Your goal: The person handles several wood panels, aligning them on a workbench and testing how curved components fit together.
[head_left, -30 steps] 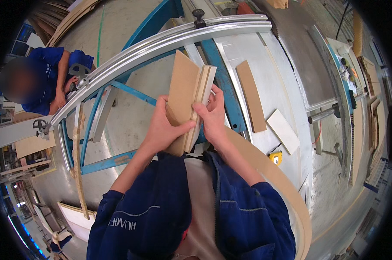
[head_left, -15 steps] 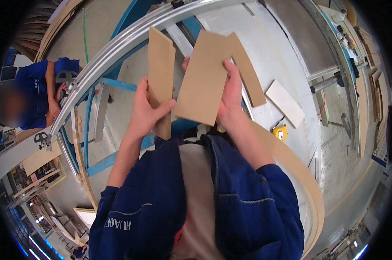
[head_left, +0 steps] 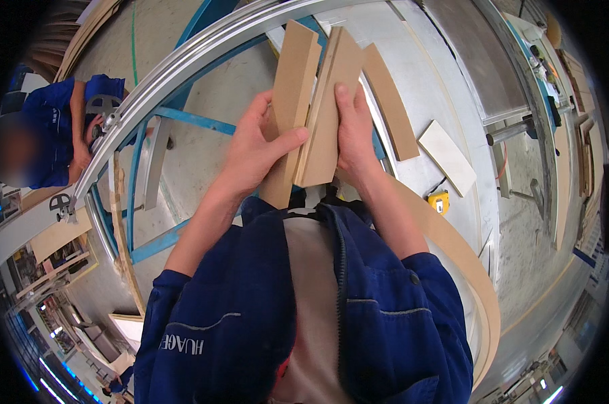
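"Brown left board (head_left: pixel 293 75) and right board (head_left: pixel 326 121): where?"

"Raised ahead of the blue jacket (head_left: pixel 385 337), left hand (head_left: pixel 254 147) clamped on the first, right hand (head_left: pixel 355 131) on the second."

"Touching?"

"Apart at the top; lower down, I can't tell."

"Handling tip?"

"Level the ends, and hold the left thumb (head_left: pixel 292 140) clear of the gap."

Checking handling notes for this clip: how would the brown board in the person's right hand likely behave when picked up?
The brown board is probably stiff: it looks straight though the right hand grips it along one side. It seems unlikely to roll, given its flat, broad face. Its narrow stepped edge might chip if knocked.
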A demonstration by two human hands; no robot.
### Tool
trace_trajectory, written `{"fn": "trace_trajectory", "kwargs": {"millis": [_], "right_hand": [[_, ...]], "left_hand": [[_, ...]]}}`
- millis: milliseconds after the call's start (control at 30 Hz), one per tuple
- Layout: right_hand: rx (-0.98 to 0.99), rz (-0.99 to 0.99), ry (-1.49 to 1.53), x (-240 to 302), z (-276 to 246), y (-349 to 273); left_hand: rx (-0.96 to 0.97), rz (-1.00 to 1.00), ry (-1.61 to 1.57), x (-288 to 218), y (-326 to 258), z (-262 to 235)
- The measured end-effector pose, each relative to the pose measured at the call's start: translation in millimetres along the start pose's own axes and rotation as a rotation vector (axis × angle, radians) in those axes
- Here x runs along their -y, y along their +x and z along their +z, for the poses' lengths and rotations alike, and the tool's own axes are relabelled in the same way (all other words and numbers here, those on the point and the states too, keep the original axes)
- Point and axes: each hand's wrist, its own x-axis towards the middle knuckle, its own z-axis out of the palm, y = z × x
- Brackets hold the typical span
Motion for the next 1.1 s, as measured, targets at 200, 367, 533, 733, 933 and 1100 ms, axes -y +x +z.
{"fn": "trace_trajectory", "kwargs": {"millis": [200, 367, 533, 733, 933, 1100], "right_hand": [[0.025, -0.164, -0.188, -31.3, 4.8, -2.3], [0.049, -0.262, -0.417, -30.2, 12.1, -7.5], [0.047, -0.242, -0.482, -33.5, 13.9, -12.0], [0.053, -0.254, -0.552, -21.0, 13.2, -8.8], [0.073, -0.319, -0.492, -12.8, 17.5, 26.3], [0.126, -0.312, -0.456, -8.3, 30.1, 28.3]], "left_hand": [[0.021, -0.044, -0.095, 4.3, -0.1, -0.8], [-0.020, -0.022, 0.011, 7.9, 0.1, -9.0], [-0.086, -0.044, 0.037, 8.2, -2.0, -12.5], [-0.081, -0.037, 0.084, 15.7, -0.9, -20.8], [-0.124, 0.036, 0.095, -0.5, 27.3, -15.4], [-0.141, 0.067, 0.123, -6.6, 29.3, -20.9]]}}
